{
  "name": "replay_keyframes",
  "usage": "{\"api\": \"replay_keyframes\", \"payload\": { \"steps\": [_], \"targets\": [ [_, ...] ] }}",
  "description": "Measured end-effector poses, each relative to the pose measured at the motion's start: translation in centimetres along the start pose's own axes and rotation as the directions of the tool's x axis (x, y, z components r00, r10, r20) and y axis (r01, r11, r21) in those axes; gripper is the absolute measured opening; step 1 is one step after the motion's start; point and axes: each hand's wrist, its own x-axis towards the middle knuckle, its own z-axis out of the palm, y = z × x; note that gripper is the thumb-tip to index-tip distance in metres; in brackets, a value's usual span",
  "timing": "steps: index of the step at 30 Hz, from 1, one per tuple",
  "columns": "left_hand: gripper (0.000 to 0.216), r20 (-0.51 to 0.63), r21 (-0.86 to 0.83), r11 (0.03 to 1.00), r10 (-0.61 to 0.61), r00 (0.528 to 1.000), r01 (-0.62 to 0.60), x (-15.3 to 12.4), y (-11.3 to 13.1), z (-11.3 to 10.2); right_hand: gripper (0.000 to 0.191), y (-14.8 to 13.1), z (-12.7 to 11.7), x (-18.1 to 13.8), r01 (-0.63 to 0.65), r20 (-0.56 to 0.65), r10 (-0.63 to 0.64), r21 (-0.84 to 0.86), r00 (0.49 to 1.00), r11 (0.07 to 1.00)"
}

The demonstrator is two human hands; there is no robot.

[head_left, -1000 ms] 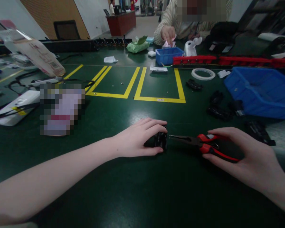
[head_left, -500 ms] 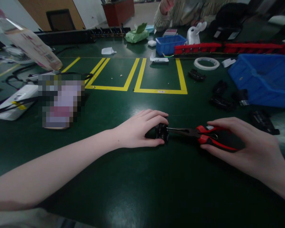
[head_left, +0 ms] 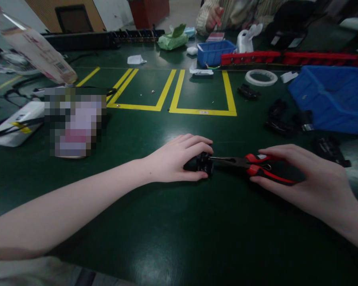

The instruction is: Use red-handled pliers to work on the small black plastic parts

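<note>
My left hand (head_left: 185, 159) grips a small black part (head_left: 205, 165) low over the dark green table, thumb on the near side and fingers on the far side. Its exact kind is hard to make out, since the fingers cover much of it. In my right hand (head_left: 310, 178) are red-handled long-nose pliers (head_left: 253, 165), held by both grips and pointing left. The tips of the pliers reach the right side of the black part; whether they clamp anything there I cannot tell.
Several similar black parts (head_left: 279, 123) lie at the right, beside a big blue bin (head_left: 334, 99). Farther back are a tape roll (head_left: 261, 78), a small blue basket (head_left: 213, 53) and yellow tape outlines (head_left: 203, 112). A bottle (head_left: 32, 47) leans at left. Across the table sits another person (head_left: 241, 16).
Both hands hold almost the same pose on the part and pliers. The view has shifted slightly. Across the table, the other person's hand has lowered.
</note>
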Motion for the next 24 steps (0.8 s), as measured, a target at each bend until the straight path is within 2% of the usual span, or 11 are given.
{"api": "replay_keyframes", "payload": {
  "steps": [4, 11, 20, 24],
  "targets": [
    [0.043, -0.003, -0.007, 1.000, -0.001, 1.000, 0.001, 0.02, -0.01, -0.08, 0.038, -0.26, -0.09, -0.15, -0.012, 0.011, 0.012, 0.013, 1.000, 1.000],
    [0.041, -0.002, -0.025, 1.000, -0.016, 1.000, 0.016, 0.06, 0.06, -0.22, 0.040, -0.58, -0.35, 0.08, 0.094, -0.023, -0.095, -0.058, 0.995, 0.994],
    [0.037, 0.005, -0.020, 0.999, -0.027, 1.000, 0.027, 0.18, 0.18, -0.30, 0.043, -0.12, -0.75, 0.23, 0.188, -0.007, -0.191, -0.140, 0.982, 0.972],
    [0.039, 0.009, -0.018, 1.000, -0.024, 1.000, 0.024, 0.17, 0.19, -0.28, 0.040, -0.03, -0.67, 0.39, 0.184, 0.029, -0.182, -0.107, 0.983, 0.977]
  ]
}}
